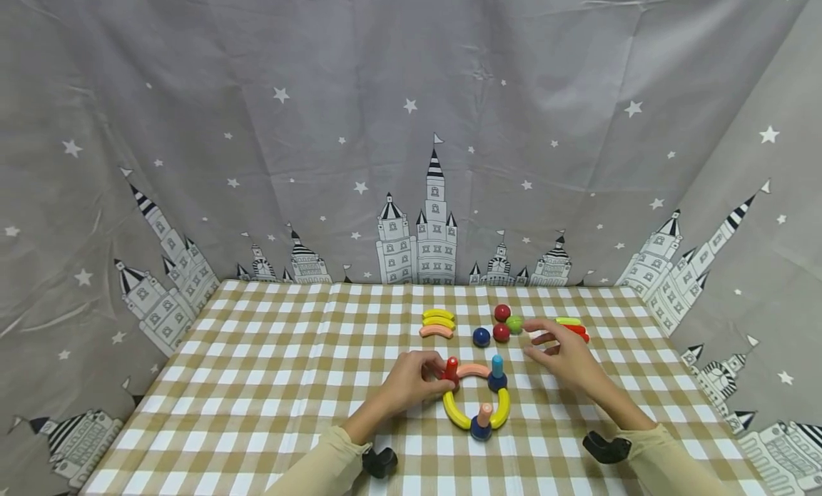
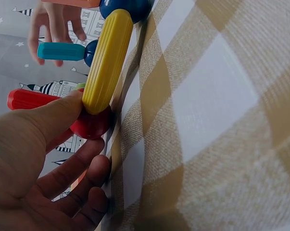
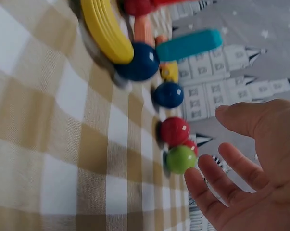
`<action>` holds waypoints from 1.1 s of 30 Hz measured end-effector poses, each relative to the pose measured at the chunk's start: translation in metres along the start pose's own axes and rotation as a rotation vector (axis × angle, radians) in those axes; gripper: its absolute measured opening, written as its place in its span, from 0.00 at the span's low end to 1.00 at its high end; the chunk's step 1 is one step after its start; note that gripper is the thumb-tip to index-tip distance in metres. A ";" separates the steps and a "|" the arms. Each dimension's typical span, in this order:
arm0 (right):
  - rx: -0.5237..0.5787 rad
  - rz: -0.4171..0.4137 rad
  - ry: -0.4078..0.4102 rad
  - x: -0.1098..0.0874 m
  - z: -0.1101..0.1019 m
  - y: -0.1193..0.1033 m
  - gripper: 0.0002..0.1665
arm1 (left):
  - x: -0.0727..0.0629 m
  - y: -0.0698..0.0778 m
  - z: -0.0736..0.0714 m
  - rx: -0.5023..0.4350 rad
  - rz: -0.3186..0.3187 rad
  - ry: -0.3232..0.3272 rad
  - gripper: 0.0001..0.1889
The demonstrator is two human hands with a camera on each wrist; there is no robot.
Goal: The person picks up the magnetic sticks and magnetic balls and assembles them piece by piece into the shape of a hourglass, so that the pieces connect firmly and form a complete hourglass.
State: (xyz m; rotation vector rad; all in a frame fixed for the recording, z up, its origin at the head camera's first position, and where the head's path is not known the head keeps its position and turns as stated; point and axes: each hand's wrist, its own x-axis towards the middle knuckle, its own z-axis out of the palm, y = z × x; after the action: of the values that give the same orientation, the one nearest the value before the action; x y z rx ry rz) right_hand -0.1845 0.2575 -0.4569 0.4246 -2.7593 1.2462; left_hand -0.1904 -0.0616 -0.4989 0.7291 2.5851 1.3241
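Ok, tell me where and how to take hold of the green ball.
Pinch the green ball across its widest part, probably best from the right with thumb and fingers curved round it. It is round, with no handle, and two red balls crowd its left, while its right side faces the right hand.

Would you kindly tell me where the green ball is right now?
In the head view, the green ball sits right of centre, beside two loose red balls, just left of the right hand.
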 end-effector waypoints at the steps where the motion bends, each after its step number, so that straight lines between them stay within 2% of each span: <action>1: 0.003 0.013 -0.003 0.003 0.000 0.003 0.25 | 0.000 0.000 0.000 -0.001 0.005 0.000 0.08; 7: 0.016 0.048 -0.029 0.022 0.003 0.023 0.25 | 0.000 0.000 0.000 -0.006 0.027 0.003 0.07; 12: 0.090 0.083 -0.055 0.036 0.007 0.038 0.27 | 0.000 0.001 -0.001 -0.008 0.006 0.001 0.07; 16: 0.131 0.146 -0.076 0.045 0.012 0.043 0.28 | -0.001 0.003 -0.002 -0.013 0.002 -0.005 0.07; 20: 0.087 0.180 -0.094 0.051 0.016 0.046 0.27 | -0.001 0.003 -0.002 -0.021 -0.006 -0.008 0.08; 27: 0.013 0.133 -0.088 0.054 0.020 0.049 0.20 | 0.000 0.003 -0.001 -0.015 -0.012 -0.004 0.08; 33: -0.005 0.200 -0.072 0.053 0.020 0.050 0.17 | 0.001 0.002 -0.001 -0.015 -0.017 0.007 0.08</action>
State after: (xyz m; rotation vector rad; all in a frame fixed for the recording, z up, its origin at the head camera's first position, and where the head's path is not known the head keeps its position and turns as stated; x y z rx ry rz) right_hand -0.2489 0.2628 -0.4964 0.2004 -2.9261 1.2879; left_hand -0.1909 -0.0606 -0.4966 0.6996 2.5777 1.3416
